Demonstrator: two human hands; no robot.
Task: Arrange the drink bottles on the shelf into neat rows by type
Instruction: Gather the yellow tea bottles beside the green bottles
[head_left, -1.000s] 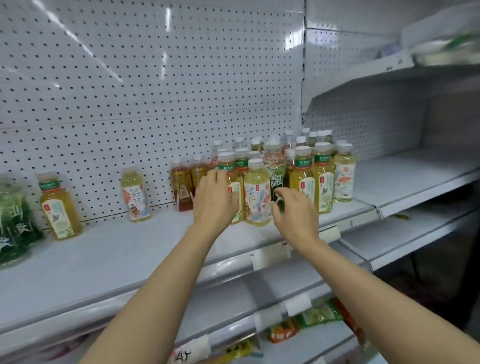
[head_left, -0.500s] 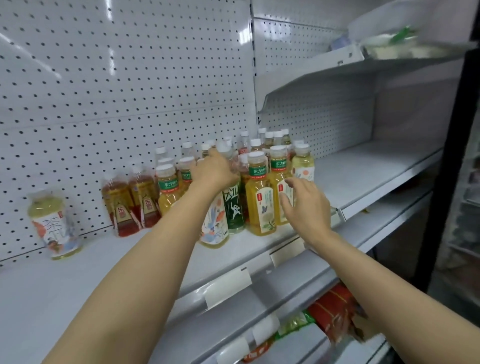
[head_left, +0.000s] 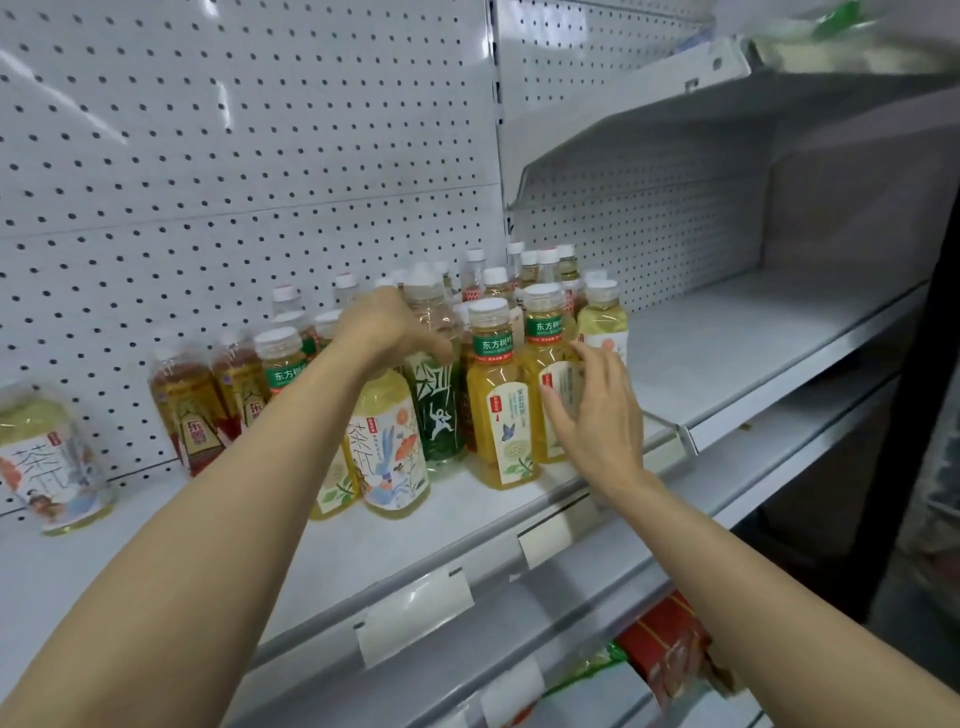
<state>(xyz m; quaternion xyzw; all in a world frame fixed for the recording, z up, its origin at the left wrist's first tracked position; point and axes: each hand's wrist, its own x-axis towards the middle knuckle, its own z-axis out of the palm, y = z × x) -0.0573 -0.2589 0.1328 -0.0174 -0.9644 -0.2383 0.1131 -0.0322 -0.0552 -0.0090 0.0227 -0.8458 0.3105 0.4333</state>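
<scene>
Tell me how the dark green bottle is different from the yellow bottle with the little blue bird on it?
The dark green bottle has a green label with a white figure; the yellow bottle has a pale label with a blue bird. The left hand covers the green one's top; the yellow one's cap shows. Both stand upright on the shelf.

Two hands, left hand (head_left: 387, 327) and right hand (head_left: 597, 415), two red-brown tea bottles (head_left: 189, 410), one dark green bottle (head_left: 439, 415), one pale bottle standing alone far left (head_left: 49, 457), many yellow tea bottles (head_left: 498, 400) clustered, exact number unclear
</scene>
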